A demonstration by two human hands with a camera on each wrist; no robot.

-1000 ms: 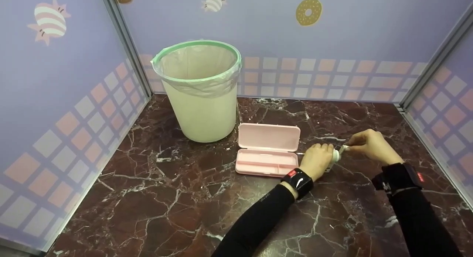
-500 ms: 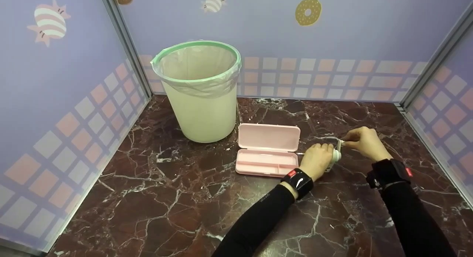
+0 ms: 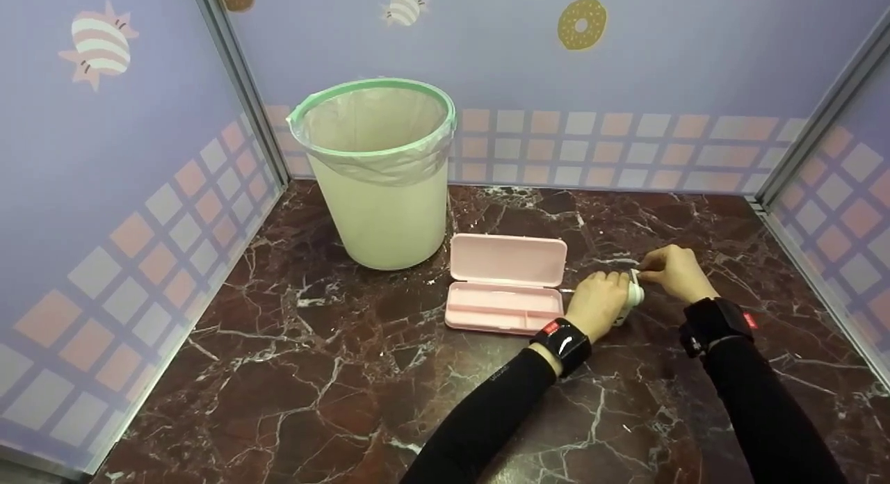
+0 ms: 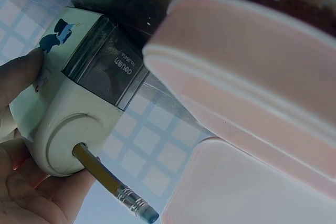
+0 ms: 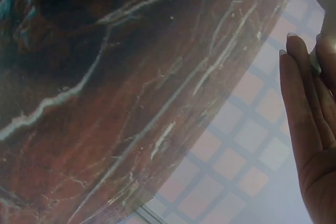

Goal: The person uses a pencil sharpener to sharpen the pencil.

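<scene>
My left hand grips a white desktop pencil sharpener with a dark see-through shavings drawer, thumb on one side and fingers beneath. A yellow pencil with a blue-grey eraser end sticks out of the round hole in its front. On the opposite side, my right hand pinches the end of the small crank handle between thumb and fingers. The right wrist view catches that hand only at its right edge, a pale bit of the handle showing between the fingers.
A pink pencil case lies with its lid up, just left of the sharpener. Behind it to the left stands a pale bin with a green rim and a plastic liner. Patterned walls enclose the marbled table.
My right hand has moved left, swinging the crank handle from the right of the sharpener to above it. The left hand stays on the sharpener in the same spot.
</scene>
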